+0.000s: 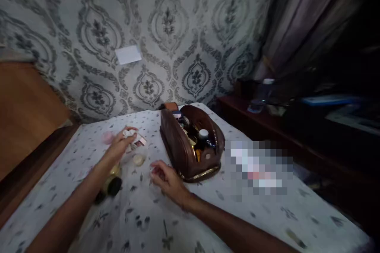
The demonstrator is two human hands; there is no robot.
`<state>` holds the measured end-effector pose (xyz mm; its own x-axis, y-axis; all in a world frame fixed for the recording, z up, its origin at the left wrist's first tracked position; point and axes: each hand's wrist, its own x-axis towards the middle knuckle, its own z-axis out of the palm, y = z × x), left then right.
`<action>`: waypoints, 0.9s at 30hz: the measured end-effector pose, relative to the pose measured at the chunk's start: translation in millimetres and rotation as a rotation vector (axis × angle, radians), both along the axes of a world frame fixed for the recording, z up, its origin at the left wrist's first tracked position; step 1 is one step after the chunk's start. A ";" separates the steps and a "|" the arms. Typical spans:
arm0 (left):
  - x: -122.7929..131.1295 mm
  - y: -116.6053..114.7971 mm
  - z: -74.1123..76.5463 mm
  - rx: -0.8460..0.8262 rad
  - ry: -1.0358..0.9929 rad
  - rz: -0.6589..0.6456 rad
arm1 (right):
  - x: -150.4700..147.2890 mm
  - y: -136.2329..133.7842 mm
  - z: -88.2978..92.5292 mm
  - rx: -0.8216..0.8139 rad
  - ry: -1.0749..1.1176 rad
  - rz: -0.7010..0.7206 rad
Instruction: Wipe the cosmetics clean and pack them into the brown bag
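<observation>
The person's left hand (pixel 121 142) has its fingers closed, thumb against fingertips, on a small white item (pixel 130 133), blurred and partly covered by the grip; a flat piece with dark and reddish bands (pixel 141 141) shows just to the right of those fingertips, and whether the two are joined cannot be told. The right hand (pixel 169 182) is nearer the wearer, its fingers loosely bent with a gap between thumb and forefinger, seemingly with hold of nothing. Between the two sets of fingers, below the left ones, a round cream-coloured piece (pixel 138 160) lies on the white, leaf-patterned cloth (pixel 184 233). A pale pink rounded thing (pixel 107 137) sits just left of the left fingers. Nearer the wearer than those fingers, beside the left forearm, which partly hides it, is a yellowish jar with a black lid (pixel 114 186). Just beyond and right of the right fingers stands a brown bag (pixel 172 140), open at the top and packed with small items, among them a white cap (pixel 203 134). Farther right of the right fingers, past the bag, lies a pixelated patch (pixel 258 168) whose contents cannot be made out. Well beyond the right fingers, a clear bottle (pixel 261 97) stands on a dark red ledge (pixel 237 115).
</observation>
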<state>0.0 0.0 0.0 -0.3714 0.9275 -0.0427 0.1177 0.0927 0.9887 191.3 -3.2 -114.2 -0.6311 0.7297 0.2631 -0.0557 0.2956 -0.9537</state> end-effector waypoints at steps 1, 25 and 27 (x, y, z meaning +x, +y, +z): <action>9.6 -16.4 -8.8 0.025 -0.054 -0.010 | -0.4 -1.0 1.0 -0.027 0.041 -0.008; 41.4 -198.4 -110.2 -0.039 1.412 0.046 | 14.8 -26.9 -1.9 0.472 -0.340 0.036; 35.3 -209.9 -117.6 0.000 1.410 0.035 | 18.0 -24.5 0.3 0.451 -0.314 0.065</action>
<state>35.3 -209.9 -117.6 -0.1238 0.9169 0.3794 0.9923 0.1158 0.0440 209.3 -27.8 -113.9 -0.7693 0.5454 0.3328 0.1791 0.6841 -0.7071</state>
